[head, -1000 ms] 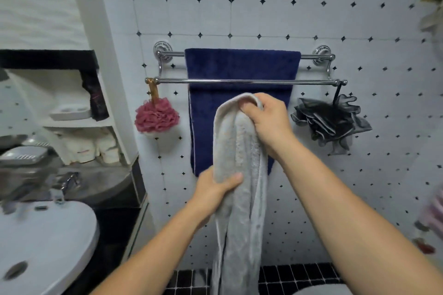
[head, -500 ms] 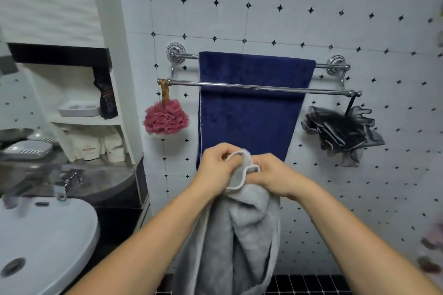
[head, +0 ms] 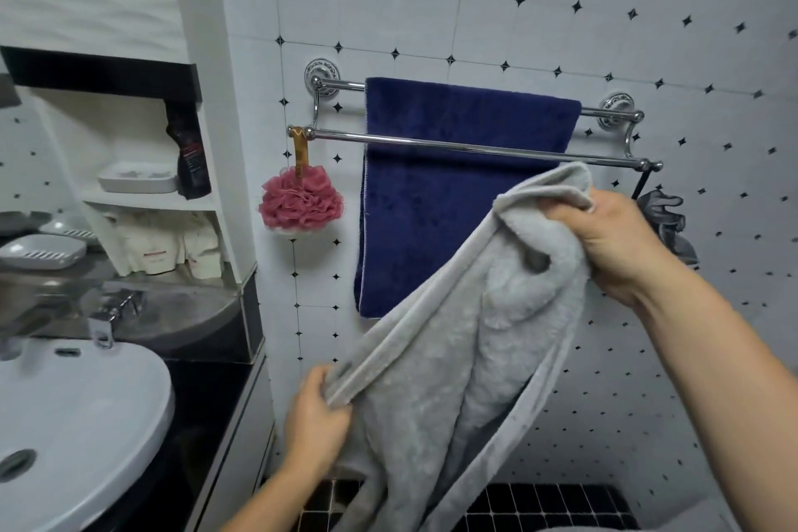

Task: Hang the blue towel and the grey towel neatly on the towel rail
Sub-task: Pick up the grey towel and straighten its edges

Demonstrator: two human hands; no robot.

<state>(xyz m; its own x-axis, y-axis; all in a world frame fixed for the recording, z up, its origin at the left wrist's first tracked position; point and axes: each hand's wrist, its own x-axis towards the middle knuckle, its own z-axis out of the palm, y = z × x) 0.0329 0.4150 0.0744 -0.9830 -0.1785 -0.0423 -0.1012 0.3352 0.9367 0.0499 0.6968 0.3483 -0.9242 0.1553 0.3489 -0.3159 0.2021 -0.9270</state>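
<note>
Head view had the grey towel [head: 466, 337] running off the bottom edge, so its lower end was cut away, and its folds hid most of the right hand [head: 613, 246] fingers. Behind that hand, a dark grey bath puff [head: 665, 220] was half covered, hanging off the towel rail [head: 475, 148] at its right end. Plush, fluffy cloth, that grey towel, bunched in thick soft rolls with a flat hemmed border. Right hand was closed tight on its top corner, just below the rail's front bar; left hand [head: 317, 415] was pinched shut on the hemmed edge, well below the rail. Between them the towel's long edge slanted, low at the left, high at the right, the rest drooping straight down. Blue towel [head: 453, 203], deep navy and velvety, was draped over the rail's rear bar, flat and long axis vertical. A frilly pink puff [head: 302, 203] dangled by a tan loop from the shiny chrome rail's left end.
</note>
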